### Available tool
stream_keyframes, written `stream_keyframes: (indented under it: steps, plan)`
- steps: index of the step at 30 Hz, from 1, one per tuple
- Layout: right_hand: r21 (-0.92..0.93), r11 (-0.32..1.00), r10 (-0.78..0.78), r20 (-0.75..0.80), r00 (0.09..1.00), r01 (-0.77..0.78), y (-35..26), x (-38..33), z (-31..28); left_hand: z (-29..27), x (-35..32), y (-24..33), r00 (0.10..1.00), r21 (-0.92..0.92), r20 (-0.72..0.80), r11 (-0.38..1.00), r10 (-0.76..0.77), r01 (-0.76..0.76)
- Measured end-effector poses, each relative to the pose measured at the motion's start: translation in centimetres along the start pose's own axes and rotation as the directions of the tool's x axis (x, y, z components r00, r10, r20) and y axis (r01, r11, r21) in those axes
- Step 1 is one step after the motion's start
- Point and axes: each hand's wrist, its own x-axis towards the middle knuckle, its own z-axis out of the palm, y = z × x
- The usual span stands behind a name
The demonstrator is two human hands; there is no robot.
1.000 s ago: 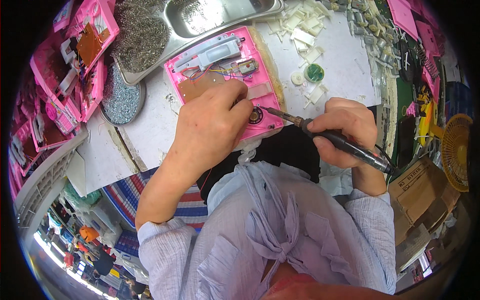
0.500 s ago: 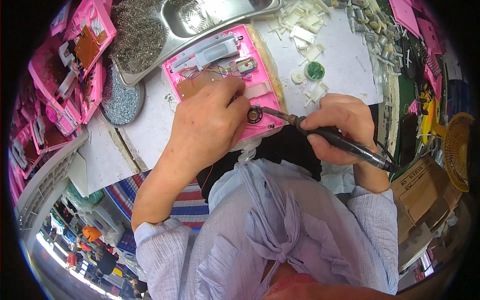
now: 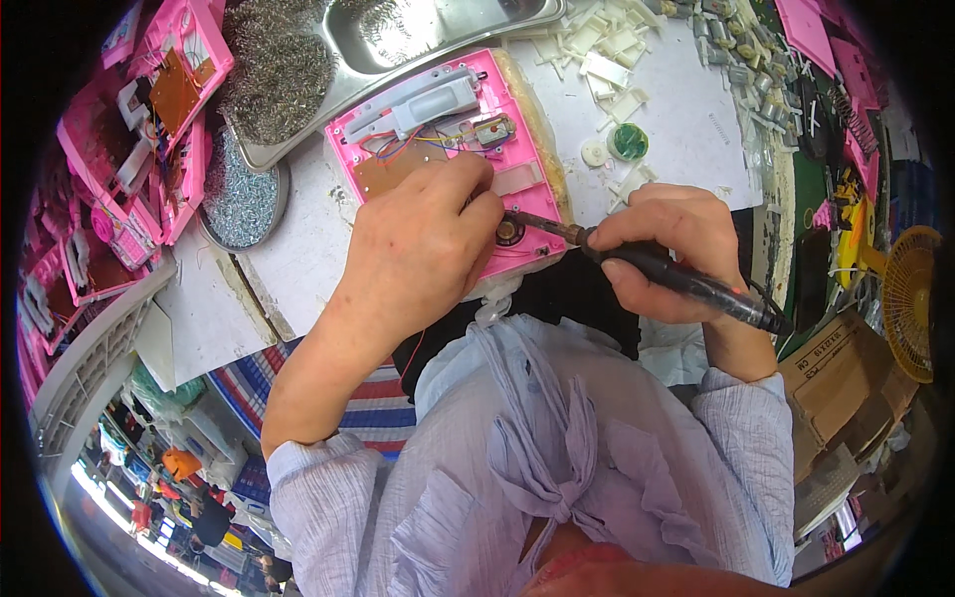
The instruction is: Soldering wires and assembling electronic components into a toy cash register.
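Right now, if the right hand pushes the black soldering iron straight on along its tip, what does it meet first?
Likely the small round speaker in the open pink plastic casing; the right hand aims the black soldering iron there, left hand just beyond. Depth is unclear.

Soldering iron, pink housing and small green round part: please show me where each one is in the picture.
soldering iron (image 3: 676, 279): head view, on the black handle in the right hand.
pink housing (image 3: 438, 119): head view, on its open inner side near the wires.
small green round part (image 3: 628, 141): head view, on its top face.

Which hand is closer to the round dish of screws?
Left. The left hand rests on the pink case, to the right of the dish of screws. The right hand is farther right, holding the soldering iron.
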Motion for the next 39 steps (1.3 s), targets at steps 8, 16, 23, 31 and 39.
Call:
stream_keyframes:
  steps: [8,16,23,31,39]
  plan:
    - [0.031,0.991,0.132,-0.073,0.989,-0.13,-1.4,0.1,-0.5,-0.1,0.0,0.0,1.0,0.02,0.021,1.0,0.001,-0.001]
    - [0.044,0.97,0.243,-0.228,0.943,-0.239,-1.9,-3.1,-2.8,0.0,0.0,0.0,1.0,0.021,0.014,1.0,0.012,-0.012]
    - [0.021,0.972,0.234,-0.215,0.948,-0.235,-2.1,-3.8,-3.2,-0.1,-0.7,-0.8,0.996,0.035,-0.005,0.996,0.086,-0.086]
    - [-0.005,0.982,0.183,-0.237,0.954,-0.19,-1.8,-4.5,-3.8,-0.3,-2.5,-1.6,0.989,0.043,-0.037,0.989,0.143,-0.142]
    - [0.142,0.927,0.318,-0.788,0.527,-0.348,-2.8,-11.8,-9.5,1.1,-3.0,-2.2,0.966,0.067,-0.185,0.983,0.18,-0.171]
